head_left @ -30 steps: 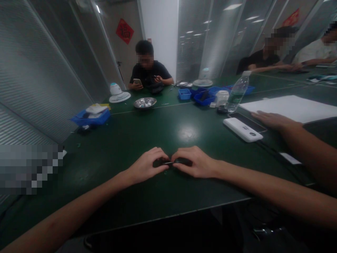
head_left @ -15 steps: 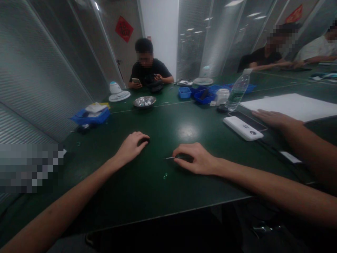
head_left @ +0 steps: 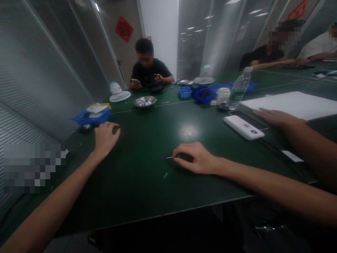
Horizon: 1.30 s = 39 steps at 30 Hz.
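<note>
My left hand (head_left: pixel 107 137) is raised over the left side of the green table (head_left: pixel 142 196). Its thumb and fingers are curved apart, with nothing visible between them. Closest to it is a blue basket (head_left: pixel 96 119) holding white and yellow items. My right hand (head_left: pixel 196 158) rests on the table, closed around a thin tool with a slender metal tip (head_left: pixel 170 157) pointing left. The tool's handle is mostly hidden by the fingers, so I cannot tell its exact kind. Just in front of that hand lies a small greenish clear piece (head_left: pixel 165 175).
A metal bowl (head_left: pixel 145 102) with small items stands farther back. To the right are a white power bank (head_left: pixel 243 127), a phone (head_left: pixel 249 119), a water bottle (head_left: pixel 239 89) and another person's arm (head_left: pixel 284 121). Small fans and blue trays (head_left: pixel 204 95) line the back.
My left hand has moved left and away from me, from the middle of the table toward the blue basket, its fingers now farther apart. My right hand stays in place with the tool.
</note>
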### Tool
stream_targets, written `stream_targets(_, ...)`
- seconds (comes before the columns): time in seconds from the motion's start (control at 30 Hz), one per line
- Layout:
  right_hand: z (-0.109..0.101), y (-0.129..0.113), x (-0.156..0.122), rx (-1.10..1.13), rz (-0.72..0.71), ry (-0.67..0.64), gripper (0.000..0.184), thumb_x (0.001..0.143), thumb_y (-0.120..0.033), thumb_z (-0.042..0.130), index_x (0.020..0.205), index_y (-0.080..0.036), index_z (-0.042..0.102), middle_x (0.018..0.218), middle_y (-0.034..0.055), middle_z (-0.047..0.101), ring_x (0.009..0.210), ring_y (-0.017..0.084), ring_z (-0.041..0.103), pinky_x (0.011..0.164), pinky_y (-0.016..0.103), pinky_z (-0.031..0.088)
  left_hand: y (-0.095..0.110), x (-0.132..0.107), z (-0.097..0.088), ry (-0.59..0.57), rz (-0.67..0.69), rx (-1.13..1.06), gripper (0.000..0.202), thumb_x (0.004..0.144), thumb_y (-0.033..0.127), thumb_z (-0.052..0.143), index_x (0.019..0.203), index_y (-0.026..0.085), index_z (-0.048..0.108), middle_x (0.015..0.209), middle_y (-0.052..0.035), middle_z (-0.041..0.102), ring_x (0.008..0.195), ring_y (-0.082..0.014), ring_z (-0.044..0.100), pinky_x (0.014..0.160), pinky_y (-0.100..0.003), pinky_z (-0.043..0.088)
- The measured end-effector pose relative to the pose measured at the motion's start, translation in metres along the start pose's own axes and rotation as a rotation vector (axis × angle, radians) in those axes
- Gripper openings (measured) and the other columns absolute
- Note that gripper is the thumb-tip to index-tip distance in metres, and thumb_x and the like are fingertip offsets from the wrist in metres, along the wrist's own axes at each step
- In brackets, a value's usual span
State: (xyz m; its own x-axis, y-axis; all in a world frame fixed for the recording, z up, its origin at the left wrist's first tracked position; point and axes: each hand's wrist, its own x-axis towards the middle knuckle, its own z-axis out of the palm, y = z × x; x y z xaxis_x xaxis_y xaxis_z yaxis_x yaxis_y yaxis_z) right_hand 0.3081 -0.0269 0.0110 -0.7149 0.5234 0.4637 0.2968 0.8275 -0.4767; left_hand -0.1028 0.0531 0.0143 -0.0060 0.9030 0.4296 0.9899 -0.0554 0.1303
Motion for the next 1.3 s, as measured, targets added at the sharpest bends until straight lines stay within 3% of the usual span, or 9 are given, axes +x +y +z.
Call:
stream_targets(0.17,0.0,0.0,0.001,0.029,0.05,0.138,0.018,0.1,-0.032,0.062,0.108,-0.017,0.069,0.098,0.0045,0.074,0.08,0.015,0.067,0.073,0.027,0.052,0.114,-0.058,-0.028,-0.627,0.344,-0.494,0.039,0.097,0.055,0.057,0.094,0.021,0.076,0.091,-0.0061,0.071,0.077,-0.0219,0.065,0.067,-0.032,0.047)
stream_targets(0.23,0.0,-0.001,0.002,0.037,0.06,0.168,0.018,0.1,-0.032,0.062,0.106,-0.017,0.069,0.096,0.0046,0.074,0.078,0.015,0.067,0.071,0.027,0.053,0.14,-0.083,-0.035,-0.642,0.458,-0.528,0.039,0.093,0.059,0.064,0.091,0.021,0.074,0.091,-0.006,0.07,0.079,-0.0213,0.064,0.068,-0.032,0.047)
stream_targets(0.37,0.001,-0.003,0.002,0.047,0.054,0.163,0.016,0.1,-0.031,0.063,0.106,-0.018,0.069,0.096,0.0043,0.074,0.079,0.015,0.068,0.072,0.027,0.053,0.152,-0.108,-0.039,-0.581,0.527,-0.485,0.032,0.087,0.052,0.074,0.096,0.021,0.071,0.098,-0.0068,0.069,0.09,-0.0238,0.062,0.075,-0.034,0.048)
stream_targets(0.57,0.003,-0.002,0.002,0.043,0.042,0.154,0.014,0.099,-0.029,0.064,0.107,-0.018,0.069,0.097,0.0032,0.073,0.08,0.014,0.068,0.074,0.027,0.052,0.145,-0.101,-0.032,-0.665,0.517,-0.537,0.014,0.089,0.034,0.073,0.093,0.021,0.073,0.095,-0.0046,0.071,0.09,-0.0212,0.065,0.077,-0.032,0.049)
stream_targets(0.7,0.002,-0.001,0.002,0.049,0.045,0.141,0.014,0.1,-0.029,0.064,0.107,-0.017,0.069,0.098,0.003,0.073,0.08,0.014,0.067,0.073,0.026,0.051,0.114,-0.066,-0.027,-0.673,0.36,-0.617,0.024,0.088,0.042,0.073,0.098,0.021,0.076,0.097,-0.005,0.074,0.087,-0.0204,0.068,0.074,-0.03,0.052)
stream_targets(0.9,-0.001,-0.004,0.003,0.056,0.04,0.102,0.018,0.101,-0.031,0.061,0.108,-0.016,0.069,0.096,0.0036,0.072,0.076,0.013,0.065,0.07,0.025,0.05,-0.011,0.009,-0.022,-0.455,-0.128,-0.534,0.041,0.079,0.051,0.079,0.102,0.017,0.077,0.095,-0.0055,0.079,0.087,-0.0228,0.073,0.077,-0.031,0.054)
stream_targets(1.03,0.001,-0.002,0.002,0.055,0.032,0.093,0.018,0.1,-0.031,0.061,0.108,-0.016,0.069,0.095,0.0027,0.072,0.074,0.012,0.064,0.069,0.025,0.049,-0.079,0.027,-0.017,-0.256,-0.37,-0.634,0.051,0.078,0.049,0.08,0.11,0.009,0.075,0.096,-0.0098,0.08,0.092,-0.0226,0.073,0.078,-0.027,0.052)
stream_targets(1.17,0.001,0.001,0.001,0.046,0.032,0.09,0.017,0.1,-0.031,0.063,0.108,-0.017,0.069,0.095,0.0022,0.072,0.075,0.012,0.064,0.069,0.025,0.049,-0.107,0.028,-0.007,-0.136,-0.449,-0.589,0.056,0.076,0.045,0.083,0.119,0.011,0.075,0.095,-0.0107,0.08,0.091,-0.022,0.073,0.08,-0.027,0.052)
stream_targets(1.3,0.001,0.0,0.001,0.042,0.025,0.087,0.017,0.1,-0.029,0.063,0.109,-0.017,0.069,0.097,0.0028,0.073,0.077,0.012,0.065,0.07,0.025,0.049,-0.11,0.025,-0.002,-0.084,-0.396,-0.315,0.045,0.084,0.046,0.075,0.118,0.016,0.079,0.099,-0.0079,0.081,0.093,-0.0233,0.072,0.083,-0.029,0.051)
